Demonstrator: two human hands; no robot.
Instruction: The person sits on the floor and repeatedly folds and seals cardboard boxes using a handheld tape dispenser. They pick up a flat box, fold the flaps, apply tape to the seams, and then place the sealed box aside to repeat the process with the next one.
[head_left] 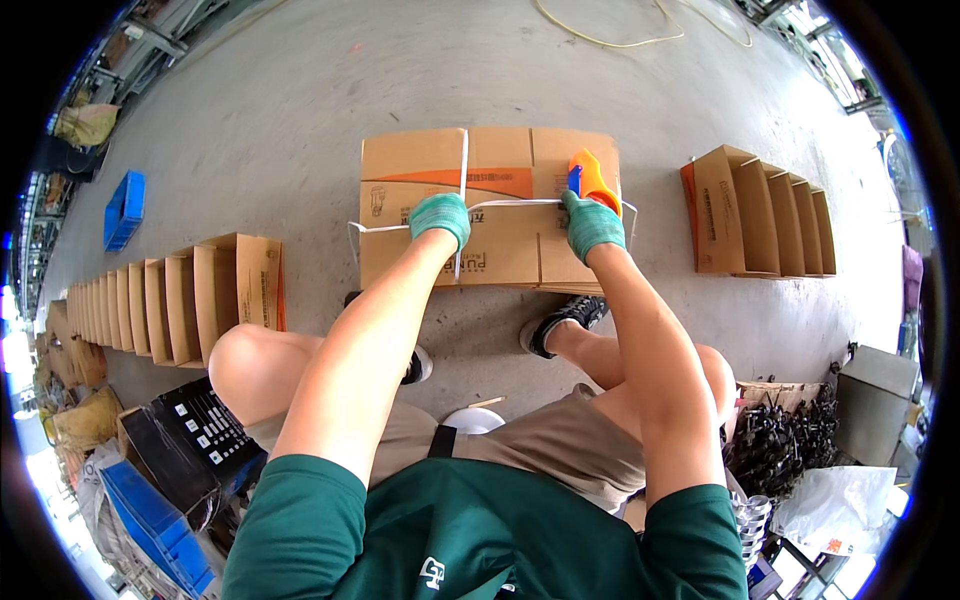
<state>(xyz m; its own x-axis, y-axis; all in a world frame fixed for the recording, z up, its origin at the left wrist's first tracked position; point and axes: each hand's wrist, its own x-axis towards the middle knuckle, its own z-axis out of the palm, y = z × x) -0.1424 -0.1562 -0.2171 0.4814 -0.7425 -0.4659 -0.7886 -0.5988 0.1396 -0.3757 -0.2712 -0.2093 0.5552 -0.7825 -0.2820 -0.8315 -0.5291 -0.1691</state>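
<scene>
A stack of flattened cardboard boxes (500, 255) lies in front of my knees, brown with an orange stripe and dark print. White strapping (464, 165) runs over it in a cross, one length front to back and one sideways. My left hand (441, 219), in a green glove, is closed at the crossing, on the strap; its fingertips are partly hidden. My right hand (596, 226), gloved alike, is wrapped round an orange hand tool (592, 177) with a blue part. The tool rests over the stack's right side, beside the sideways strap; its exact kind is unclear.
Open cardboard boxes stand in rows on the floor, a long row (160, 300) at left and a shorter row (760, 215) at right. A blue crate (124, 210) is farther left. Dark metal parts (785, 440) are heaped near my right knee. A yellow hose (620, 45) lies beyond.
</scene>
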